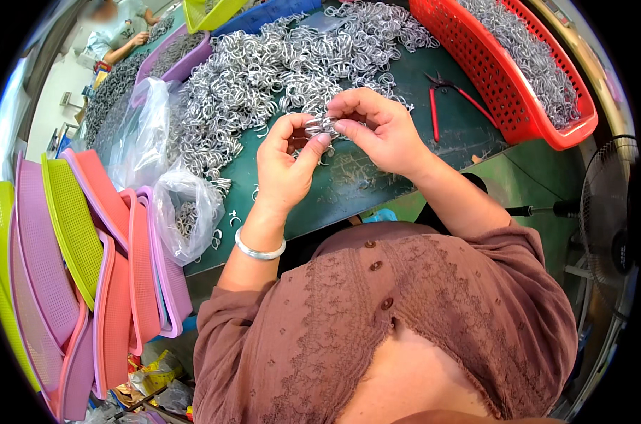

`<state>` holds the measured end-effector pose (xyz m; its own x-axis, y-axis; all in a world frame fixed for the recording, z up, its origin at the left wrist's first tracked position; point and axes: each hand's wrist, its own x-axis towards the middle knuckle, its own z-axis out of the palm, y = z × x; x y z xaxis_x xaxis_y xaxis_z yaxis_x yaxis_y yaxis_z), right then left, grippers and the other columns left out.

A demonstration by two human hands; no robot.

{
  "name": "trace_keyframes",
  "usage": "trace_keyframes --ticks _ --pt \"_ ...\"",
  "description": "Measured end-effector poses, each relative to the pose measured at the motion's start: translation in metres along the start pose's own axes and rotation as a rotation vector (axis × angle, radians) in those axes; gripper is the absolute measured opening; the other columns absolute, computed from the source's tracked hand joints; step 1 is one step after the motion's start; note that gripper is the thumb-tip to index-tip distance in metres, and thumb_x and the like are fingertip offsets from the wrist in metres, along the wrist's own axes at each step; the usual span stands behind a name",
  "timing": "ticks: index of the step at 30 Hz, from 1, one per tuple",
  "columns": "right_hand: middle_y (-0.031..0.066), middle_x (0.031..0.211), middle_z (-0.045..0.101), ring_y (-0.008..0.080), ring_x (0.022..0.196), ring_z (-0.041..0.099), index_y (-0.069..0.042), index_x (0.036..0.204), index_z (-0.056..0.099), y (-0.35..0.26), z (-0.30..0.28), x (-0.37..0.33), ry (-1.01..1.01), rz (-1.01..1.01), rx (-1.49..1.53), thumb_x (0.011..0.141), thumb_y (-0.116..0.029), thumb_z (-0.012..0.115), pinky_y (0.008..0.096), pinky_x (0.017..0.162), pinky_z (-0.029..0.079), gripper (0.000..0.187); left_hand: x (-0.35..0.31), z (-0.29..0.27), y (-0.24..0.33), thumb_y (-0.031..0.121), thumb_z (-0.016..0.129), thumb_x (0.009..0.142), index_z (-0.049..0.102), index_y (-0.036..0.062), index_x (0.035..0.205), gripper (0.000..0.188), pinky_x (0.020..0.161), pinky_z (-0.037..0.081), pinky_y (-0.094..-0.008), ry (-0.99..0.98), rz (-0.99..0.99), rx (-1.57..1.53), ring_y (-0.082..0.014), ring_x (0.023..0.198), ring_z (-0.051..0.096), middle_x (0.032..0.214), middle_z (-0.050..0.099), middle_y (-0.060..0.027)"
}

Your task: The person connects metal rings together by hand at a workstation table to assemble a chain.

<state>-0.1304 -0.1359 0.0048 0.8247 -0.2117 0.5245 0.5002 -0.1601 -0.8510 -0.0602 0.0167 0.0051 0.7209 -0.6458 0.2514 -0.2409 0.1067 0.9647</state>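
Note:
My left hand (pixel 290 159) and my right hand (pixel 379 128) meet over the near part of the green table, fingertips almost touching. Between them they pinch a few small silver metal rings (pixel 323 126); the fingers partly hide these, so I cannot tell how many each hand has. A bangle circles my left wrist. Just beyond my hands spreads a large heap of similar curved metal rings (pixel 264 67), some lying loose around its edge. Red-handled pliers (pixel 448 95) rest on the table to the right of my right hand, handles spread apart.
A red perforated basket (pixel 490 78) full of metal pieces stands at right. Clear plastic bags (pixel 186 212) lie at left, beside stacked coloured baskets (pixel 73 233). A purple basket (pixel 202 53) stands farther back. Another person (pixel 119 35) works at the far left. A fan (pixel 610 219) is at right.

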Motion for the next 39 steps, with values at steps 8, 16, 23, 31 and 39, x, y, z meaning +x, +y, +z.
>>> trace_keyframes --ticks 8,16,23,31,39 --pt "0.0080 0.088 0.061 0.0132 0.079 0.059 0.000 0.096 0.057 0.000 0.003 0.001 0.008 -0.183 -0.142 0.075 0.007 0.056 0.0235 0.071 0.048 0.021 0.003 0.000 -0.010 -0.006 0.054 0.079 0.048 0.0005 0.096 0.019 0.072 0.044 -0.0203 0.021 0.170 -0.082 -0.0086 0.086 0.052 0.106 0.053 -0.0092" --pt "0.0082 0.089 0.060 0.0127 0.078 0.059 0.000 0.096 0.057 0.000 0.002 0.000 0.002 -0.171 -0.135 0.076 0.007 0.055 0.0230 0.070 0.048 0.022 0.002 0.002 -0.004 -0.005 0.052 0.081 0.047 0.0018 0.096 0.018 0.072 0.044 -0.0217 -0.026 0.111 -0.136 -0.0098 0.085 0.054 0.098 0.056 -0.0084" --pt "0.0043 0.088 0.058 0.0088 0.079 0.056 0.002 0.099 0.054 -0.004 0.001 -0.002 0.011 0.185 0.319 0.080 0.003 0.052 0.0225 0.071 0.046 0.019 0.000 0.001 -0.002 0.033 0.042 0.091 0.051 0.0040 0.096 0.031 0.056 0.041 -0.0187 -0.096 -0.155 -0.340 -0.0081 0.064 0.054 0.076 0.059 -0.0051" --pt "0.0028 0.085 0.057 0.0064 0.075 0.055 0.002 0.098 0.054 -0.007 -0.002 0.003 0.046 0.298 0.321 0.080 0.001 0.052 0.0201 0.066 0.045 0.018 0.001 -0.005 0.000 0.038 0.035 0.092 0.053 0.0020 0.094 0.041 0.058 0.041 -0.0223 -0.164 -0.357 -0.518 -0.0118 0.064 0.053 0.078 0.058 -0.0067" --pt "0.0022 0.082 0.057 0.0056 0.070 0.054 0.003 0.098 0.054 -0.008 -0.001 0.005 0.007 0.305 0.255 0.078 -0.001 0.053 0.0184 0.059 0.043 0.020 0.003 0.001 0.000 0.030 0.037 0.092 0.055 0.0021 0.089 0.033 0.060 0.043 -0.0255 -0.060 -0.383 -0.511 -0.0115 0.064 0.052 0.075 0.058 -0.0055"
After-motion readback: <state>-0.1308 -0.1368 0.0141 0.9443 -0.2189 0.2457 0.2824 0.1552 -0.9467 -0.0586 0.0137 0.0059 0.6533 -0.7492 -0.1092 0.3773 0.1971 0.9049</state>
